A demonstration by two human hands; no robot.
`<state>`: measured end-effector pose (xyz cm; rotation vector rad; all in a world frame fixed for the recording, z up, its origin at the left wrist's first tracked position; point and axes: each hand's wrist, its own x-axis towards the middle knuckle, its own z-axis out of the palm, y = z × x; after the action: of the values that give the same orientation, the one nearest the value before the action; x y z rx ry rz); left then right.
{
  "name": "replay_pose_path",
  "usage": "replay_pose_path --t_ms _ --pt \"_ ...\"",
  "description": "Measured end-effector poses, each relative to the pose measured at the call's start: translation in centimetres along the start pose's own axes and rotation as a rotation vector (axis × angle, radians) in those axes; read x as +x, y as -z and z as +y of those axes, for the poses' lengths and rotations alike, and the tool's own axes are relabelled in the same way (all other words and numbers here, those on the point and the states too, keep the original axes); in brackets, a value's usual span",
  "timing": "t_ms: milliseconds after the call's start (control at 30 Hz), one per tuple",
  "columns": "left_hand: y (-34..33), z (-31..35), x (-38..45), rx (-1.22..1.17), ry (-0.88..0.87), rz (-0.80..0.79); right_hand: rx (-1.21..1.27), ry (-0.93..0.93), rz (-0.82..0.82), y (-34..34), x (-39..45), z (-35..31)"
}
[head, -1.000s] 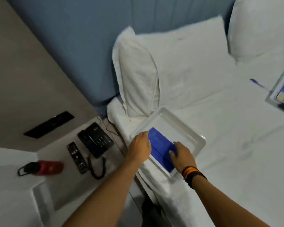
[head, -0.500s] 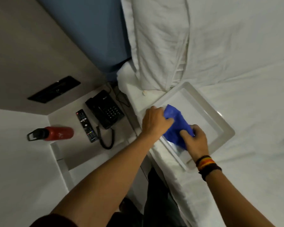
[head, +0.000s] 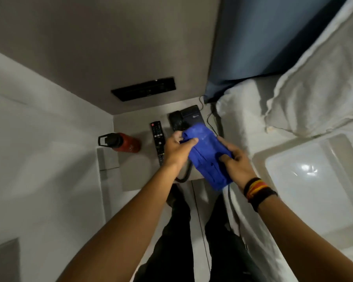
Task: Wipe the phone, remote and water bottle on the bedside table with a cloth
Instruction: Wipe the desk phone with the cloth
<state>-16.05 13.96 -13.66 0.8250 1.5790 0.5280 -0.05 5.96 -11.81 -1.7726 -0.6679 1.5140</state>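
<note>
Both hands grip a folded blue cloth (head: 207, 155) above the desk (head: 135, 176): the left hand (head: 176, 150) pinches its upper left corner between thumb and fingers, while the right hand (head: 235, 162), its wrist ringed with striped bands (head: 257, 190), is clamped on the lower right side. Held taut between them, the cloth looks readied for a first pass rather than pressed to anything; whether it touches the phone beneath cannot be told. That black corded phone (head: 186, 117) sits at the desk's back right corner, nearest the bed (head: 243, 127), partly hidden by the cloth, its cord looping toward the front edge. The remote (head: 158, 139) lies lengthwise just left of the phone, pointing from back to front. The red water bottle (head: 123, 141) lies on its side at the left edge, dark cap (head: 108, 139) facing outward, apart from the remote. A white tray (head: 261, 157) rests on the bed to the right. Judging by the layout, the phone is the likely first target, with the wiping not yet begun.
</note>
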Motion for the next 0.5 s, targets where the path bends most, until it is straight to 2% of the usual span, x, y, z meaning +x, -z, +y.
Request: replay_pose_path --t_ms 133,233,300,400,500 --pt "4.7 0.3 7.3 -0.216 0.012 -0.006 -0.037 0.053 0.027 -5.3 7.8 -0.5" --pt "6.5 -2.3 13.0 -0.134 0.098 0.011 -0.207 0.019 0.002 -8.4 13.4 1.2" --pt "6.2 -5.4 15.1 -0.037 0.171 0.058 -0.507 0.036 0.007 -9.5 15.7 3.3" --pt "4.9 -10.6 15.9 0.092 0.196 0.093 -1.013 0.185 -0.009 -10.7 17.3 5.5" --pt "3.8 -13.7 14.8 0.139 0.167 0.043 -1.222 0.327 0.002 -11.7 19.0 5.5"
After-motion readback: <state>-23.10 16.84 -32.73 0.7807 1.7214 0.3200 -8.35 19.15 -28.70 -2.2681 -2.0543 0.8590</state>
